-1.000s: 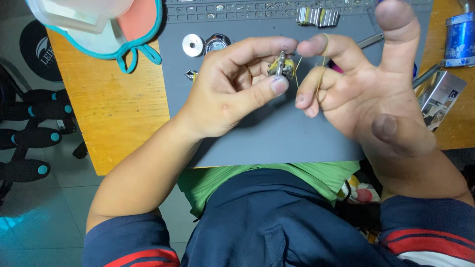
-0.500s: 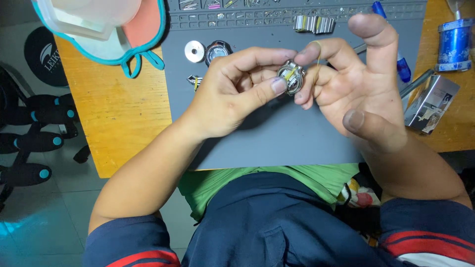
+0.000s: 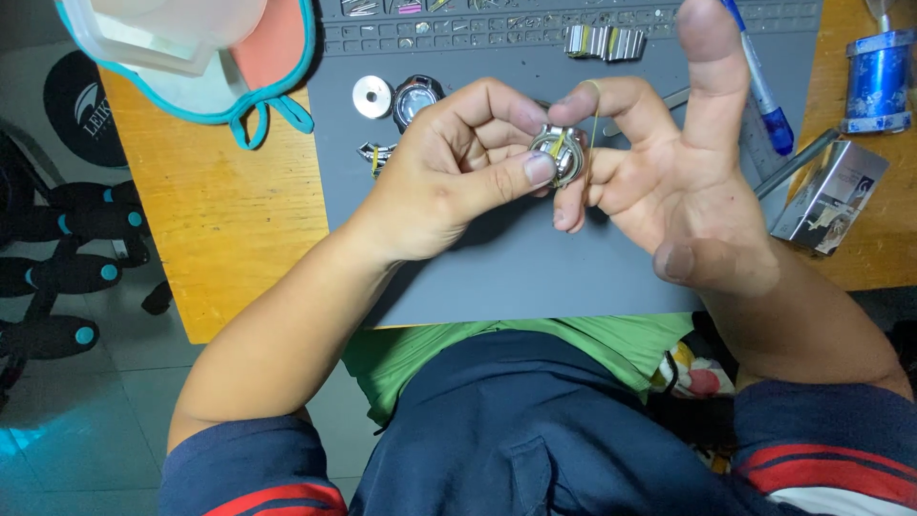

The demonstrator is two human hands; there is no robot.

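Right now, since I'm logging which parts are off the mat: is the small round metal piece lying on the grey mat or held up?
Held up. The round metal piece is pinched between the left hand and the right hand, above the grey mat.

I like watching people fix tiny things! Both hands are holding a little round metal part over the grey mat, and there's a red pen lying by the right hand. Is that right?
Almost. The pen is blue, not red, as the head view shows. The rest holds: the left hand and right hand hold the small round metal part over the grey mat.
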